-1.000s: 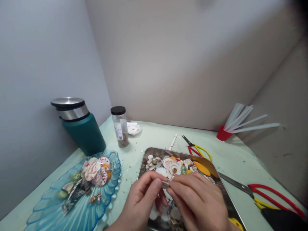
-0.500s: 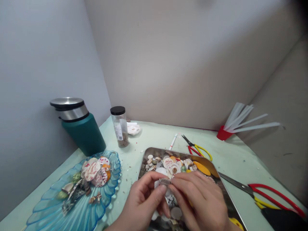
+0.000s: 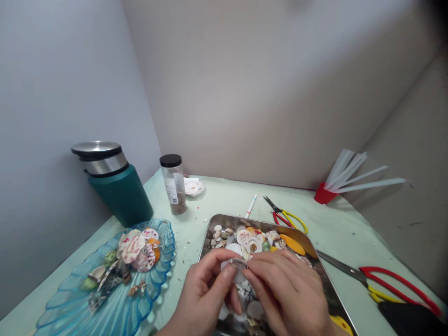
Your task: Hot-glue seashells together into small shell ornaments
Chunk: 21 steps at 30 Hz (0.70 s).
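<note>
Both my hands meet over a metal tray [image 3: 210,233] full of seashells [image 3: 250,239]. My left hand [image 3: 206,296] and my right hand [image 3: 285,294] pinch the same small pale piece [image 3: 238,263] between thumbs and fingertips, a little above the shells. The piece is too small and too covered to name for certain; it looks like a thin shell. A blue shell-shaped glass dish [image 3: 105,298] to the left of my left hand holds several more shells.
A teal flask [image 3: 117,189] and a black-capped clear jar [image 3: 174,184] stand at the back left. A pen [image 3: 251,206], small yellow-red snips [image 3: 289,218], red-handled scissors [image 3: 381,280] and a red cup of white sticks [image 3: 324,193] lie right of the tray. Walls close in behind.
Both hands have stayed pinched on the small piece over the tray, shifting it slightly. The view has drifted a little.
</note>
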Each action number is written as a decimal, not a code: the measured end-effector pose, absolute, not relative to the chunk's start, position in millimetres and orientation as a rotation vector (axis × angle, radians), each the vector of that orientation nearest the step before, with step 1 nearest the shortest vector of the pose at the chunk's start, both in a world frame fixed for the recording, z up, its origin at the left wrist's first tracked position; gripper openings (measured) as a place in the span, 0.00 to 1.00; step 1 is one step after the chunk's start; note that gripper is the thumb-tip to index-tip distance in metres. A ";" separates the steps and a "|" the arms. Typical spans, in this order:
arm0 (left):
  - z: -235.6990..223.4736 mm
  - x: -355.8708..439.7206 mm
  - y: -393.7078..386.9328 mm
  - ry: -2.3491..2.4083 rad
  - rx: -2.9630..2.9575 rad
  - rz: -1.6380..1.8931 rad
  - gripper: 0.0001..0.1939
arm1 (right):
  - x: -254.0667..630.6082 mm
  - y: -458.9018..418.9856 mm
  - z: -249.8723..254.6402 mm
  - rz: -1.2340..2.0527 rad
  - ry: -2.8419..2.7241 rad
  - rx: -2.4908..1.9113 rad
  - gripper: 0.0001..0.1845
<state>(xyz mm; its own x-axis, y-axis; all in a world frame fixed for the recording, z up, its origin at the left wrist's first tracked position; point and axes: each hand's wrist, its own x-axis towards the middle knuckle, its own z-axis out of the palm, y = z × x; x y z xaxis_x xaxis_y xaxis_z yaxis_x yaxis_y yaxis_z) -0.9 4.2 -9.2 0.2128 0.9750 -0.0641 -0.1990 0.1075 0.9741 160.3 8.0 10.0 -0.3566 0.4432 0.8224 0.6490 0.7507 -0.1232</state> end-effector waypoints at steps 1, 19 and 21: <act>-9.8 -1.1 4.4 0.946 1.086 1.085 0.18 | 160.2 8.2 9.4 -0.273 -2.012 -0.827 0.06; -9.9 -1.6 3.6 1.011 1.239 1.079 0.18 | 160.0 8.0 6.2 -0.252 -2.011 -0.800 0.05; -9.7 -1.4 3.3 1.009 1.233 1.080 0.18 | 160.1 7.9 6.0 -0.247 -2.007 -0.788 0.05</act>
<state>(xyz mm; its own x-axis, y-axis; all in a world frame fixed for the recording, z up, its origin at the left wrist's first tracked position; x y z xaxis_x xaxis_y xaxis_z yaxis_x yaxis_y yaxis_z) -1.4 3.3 -9.7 0.2061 0.9785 -0.0080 -0.0738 0.0237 0.9970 160.1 7.9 6.0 -0.3584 0.4312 0.8280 0.6192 0.7736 -0.1348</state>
